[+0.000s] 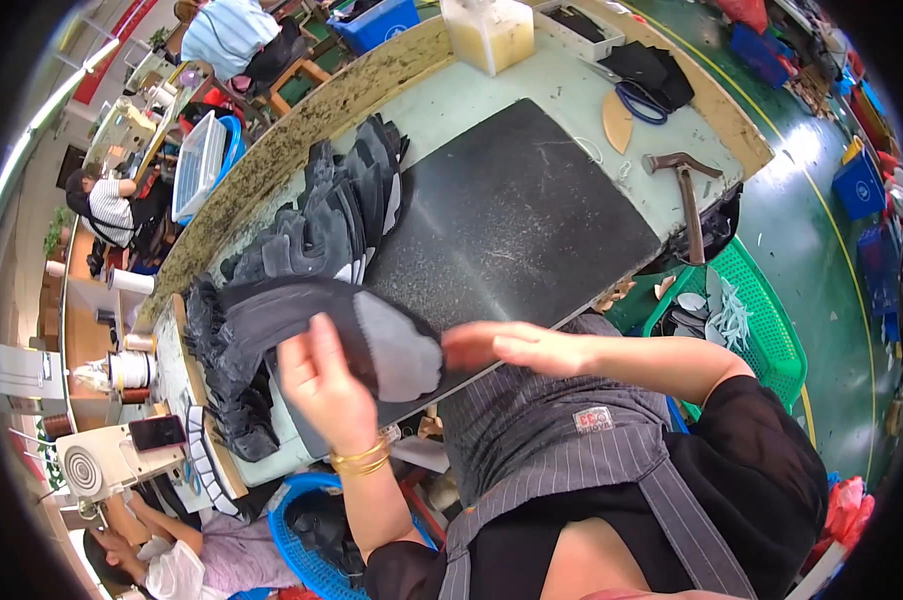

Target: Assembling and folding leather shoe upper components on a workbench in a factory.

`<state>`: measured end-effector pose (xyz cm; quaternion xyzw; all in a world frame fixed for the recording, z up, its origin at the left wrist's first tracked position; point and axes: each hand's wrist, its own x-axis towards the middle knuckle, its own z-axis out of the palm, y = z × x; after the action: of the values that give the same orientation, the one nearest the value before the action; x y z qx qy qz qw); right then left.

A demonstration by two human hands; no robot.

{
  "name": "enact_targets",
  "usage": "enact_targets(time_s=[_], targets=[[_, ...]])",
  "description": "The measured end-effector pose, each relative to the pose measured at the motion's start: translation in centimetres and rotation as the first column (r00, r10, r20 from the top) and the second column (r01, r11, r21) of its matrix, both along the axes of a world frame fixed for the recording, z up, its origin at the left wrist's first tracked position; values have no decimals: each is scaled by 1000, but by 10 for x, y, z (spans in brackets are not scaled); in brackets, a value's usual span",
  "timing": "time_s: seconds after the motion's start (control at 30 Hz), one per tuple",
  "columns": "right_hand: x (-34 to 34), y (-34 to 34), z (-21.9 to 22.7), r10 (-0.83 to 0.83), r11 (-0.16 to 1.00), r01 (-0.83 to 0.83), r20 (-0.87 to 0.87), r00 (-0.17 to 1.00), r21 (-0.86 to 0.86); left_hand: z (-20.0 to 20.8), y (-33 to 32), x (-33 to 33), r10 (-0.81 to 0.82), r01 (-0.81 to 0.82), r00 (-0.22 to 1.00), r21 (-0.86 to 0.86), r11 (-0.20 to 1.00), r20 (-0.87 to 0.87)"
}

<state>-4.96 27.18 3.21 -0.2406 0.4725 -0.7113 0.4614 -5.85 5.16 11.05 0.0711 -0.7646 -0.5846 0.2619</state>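
Along the left of the counter [562, 95], dark pieces [347, 200] lie in overlapping rows; judging by the one piece in hand, handling seems partway through, though which of those rows are done or waiting cannot be told. The left hand [327, 380] rests against the grey-patched piece [372, 325], thumb and fingers a little apart, and whether its grip closes on the edge is unclear. That piece sits between the hands above the black mat [522, 210]'s near-left part, the right hand [512, 347] flat, fingers extended and blurred at its right edge.
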Motion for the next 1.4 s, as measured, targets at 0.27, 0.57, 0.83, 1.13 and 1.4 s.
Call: enact_targets(time_s=[0.27, 0.57, 0.83, 1.13, 1.4], targets=[[-12, 32, 21, -736, 669, 742, 160, 657, 33, -41, 28, 7, -776, 806, 566, -385, 450, 277], [6, -2, 1, -646, 617, 660, -203, 736, 430, -35, 1, 22, -613, 471, 784, 546, 693, 102], [-30, 29, 46, -27, 992, 113, 803, 596, -50, -16, -7, 26, -847, -139, 513, -987, 79, -140], [-40, 26, 44, -31, 828, 222, -354, 935, 515, -23, -15, 26, -810, 427, 559, -899, 97, 178], [-23, 19, 17, -48, 955, 283, -989, -137, -85, -44, -30, -9, -743, 853, 210, 252, 456, 635]])
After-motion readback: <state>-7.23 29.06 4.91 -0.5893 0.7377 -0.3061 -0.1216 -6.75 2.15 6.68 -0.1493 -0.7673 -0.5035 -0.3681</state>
